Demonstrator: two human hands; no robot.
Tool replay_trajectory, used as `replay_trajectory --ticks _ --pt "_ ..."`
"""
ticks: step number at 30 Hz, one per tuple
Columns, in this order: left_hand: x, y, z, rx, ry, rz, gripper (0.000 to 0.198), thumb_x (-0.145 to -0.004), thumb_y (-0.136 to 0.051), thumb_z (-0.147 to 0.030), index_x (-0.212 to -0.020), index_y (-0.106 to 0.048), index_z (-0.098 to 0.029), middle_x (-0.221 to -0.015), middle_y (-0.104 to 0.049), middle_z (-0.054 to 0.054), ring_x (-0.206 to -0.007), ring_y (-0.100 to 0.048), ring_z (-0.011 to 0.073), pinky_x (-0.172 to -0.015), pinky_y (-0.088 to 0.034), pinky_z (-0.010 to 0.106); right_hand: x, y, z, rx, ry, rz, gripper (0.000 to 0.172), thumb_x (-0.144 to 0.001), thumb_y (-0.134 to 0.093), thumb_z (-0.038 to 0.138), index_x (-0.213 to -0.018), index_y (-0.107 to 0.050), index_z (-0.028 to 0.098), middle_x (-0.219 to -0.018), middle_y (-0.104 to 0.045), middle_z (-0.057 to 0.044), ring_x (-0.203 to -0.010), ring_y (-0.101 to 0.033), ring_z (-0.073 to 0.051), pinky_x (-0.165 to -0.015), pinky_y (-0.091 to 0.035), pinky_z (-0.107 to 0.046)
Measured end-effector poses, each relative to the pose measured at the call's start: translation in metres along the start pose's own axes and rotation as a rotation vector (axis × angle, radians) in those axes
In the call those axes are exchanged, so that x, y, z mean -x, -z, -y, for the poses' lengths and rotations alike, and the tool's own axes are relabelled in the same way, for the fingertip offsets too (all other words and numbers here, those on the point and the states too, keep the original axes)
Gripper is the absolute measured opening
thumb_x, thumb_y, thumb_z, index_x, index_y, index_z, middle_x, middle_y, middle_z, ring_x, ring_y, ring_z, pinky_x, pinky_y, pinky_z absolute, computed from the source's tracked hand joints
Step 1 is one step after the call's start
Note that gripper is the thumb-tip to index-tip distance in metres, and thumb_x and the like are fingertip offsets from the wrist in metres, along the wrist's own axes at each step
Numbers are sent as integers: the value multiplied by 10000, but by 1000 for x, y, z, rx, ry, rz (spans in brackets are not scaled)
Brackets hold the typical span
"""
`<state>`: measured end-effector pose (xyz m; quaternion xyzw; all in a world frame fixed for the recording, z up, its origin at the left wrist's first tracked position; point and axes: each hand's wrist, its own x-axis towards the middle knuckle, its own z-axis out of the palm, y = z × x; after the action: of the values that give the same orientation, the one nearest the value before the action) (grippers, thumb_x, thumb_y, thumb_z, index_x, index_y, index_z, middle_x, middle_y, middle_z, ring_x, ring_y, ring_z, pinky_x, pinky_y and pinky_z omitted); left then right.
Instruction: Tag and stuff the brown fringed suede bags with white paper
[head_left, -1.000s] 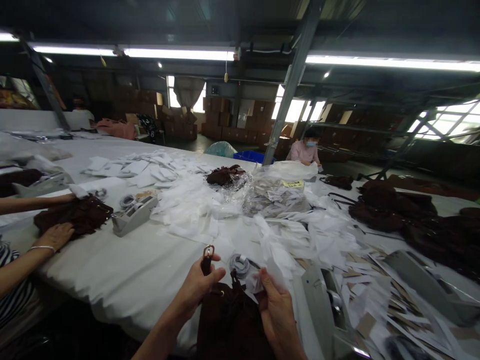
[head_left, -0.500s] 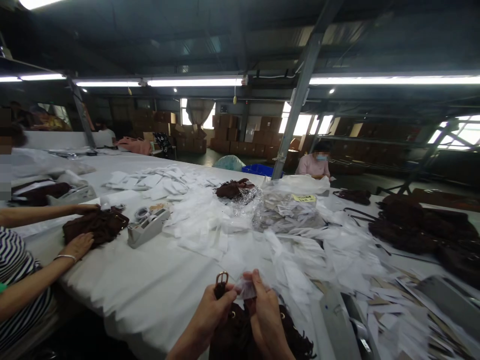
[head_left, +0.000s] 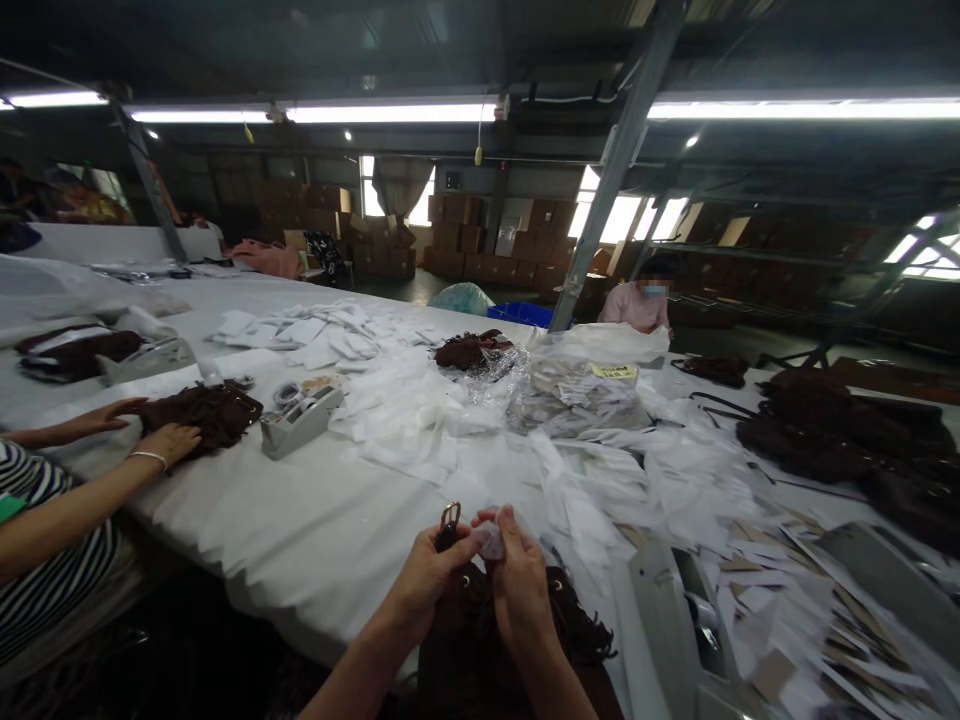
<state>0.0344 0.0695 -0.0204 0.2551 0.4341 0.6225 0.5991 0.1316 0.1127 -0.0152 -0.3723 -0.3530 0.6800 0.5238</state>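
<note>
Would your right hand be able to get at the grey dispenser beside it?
Probably yes: the dispenser lies just right of the right hand, nothing between, though that hand pinches a white scrap.

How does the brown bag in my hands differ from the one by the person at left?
My bag is held at the near table edge, its buckled strap raised in my left hand; the neighbour's bag lies flat on the table, hands only resting on it. Both are dark brown and fringed.
</note>
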Motion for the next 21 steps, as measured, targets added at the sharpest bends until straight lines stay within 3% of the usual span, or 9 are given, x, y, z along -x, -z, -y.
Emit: replay_trajectory --ticks 5,10,12,15,18,21 --pt "-1 2 4 98 -6 38 356 -682 -756 -427 -745 -517 -170 -562 -434 -89 -384 -196 7 -377 -113 178 -4 9 3 57 94 -37 443 -705 -699 584 -814 -720 155 -745 -684 -21 -682 -588 -145 -633 -454 -241" --pt "1 -3 15 -258 -240 -49 315 -743 -702 -427 -753 -608 -127 -613 -543 -23 -560 -470 82 -534 -374 194 -1 14 12 -17 109 -88 430 -677 -724 581 -795 -715 168 -700 -654 -2 -624 -566 -127 -601 -453 -237" --pt "2 -5 16 -274 -230 -77 317 -725 -716 -428 -746 -618 -127 -619 -566 -15 -592 -502 102 -573 -402 209 2 16 10 -2 107 -61 444 -680 -718 589 -802 -713 162 -664 -641 0 -599 -561 -123 -581 -448 -235" --pt "4 -9 14 -203 -115 -78 329 -663 -768 -419 -759 -634 -134 -574 -552 -38 -505 -453 70 -503 -360 185 5 19 6 39 114 -55 473 -680 -709 606 -803 -713 150 -652 -639 -6 -586 -565 -121 -561 -442 -230" --pt "8 -11 11 -141 -33 -4 359 -627 -793 -431 -752 -648 -127 -532 -516 -55 -426 -354 31 -423 -262 165 4 19 4 51 107 -69 508 -679 -689 636 -821 -711 149 -639 -641 -9 -553 -565 -126 -530 -446 -233" --pt "8 -10 12 -115 -44 36 381 -647 -769 -472 -695 -628 -122 -474 -438 -73 -386 -269 20 -380 -174 169 1 19 5 50 114 -62 521 -692 -675 643 -841 -709 145 -631 -648 -13 -530 -568 -125 -505 -450 -229"
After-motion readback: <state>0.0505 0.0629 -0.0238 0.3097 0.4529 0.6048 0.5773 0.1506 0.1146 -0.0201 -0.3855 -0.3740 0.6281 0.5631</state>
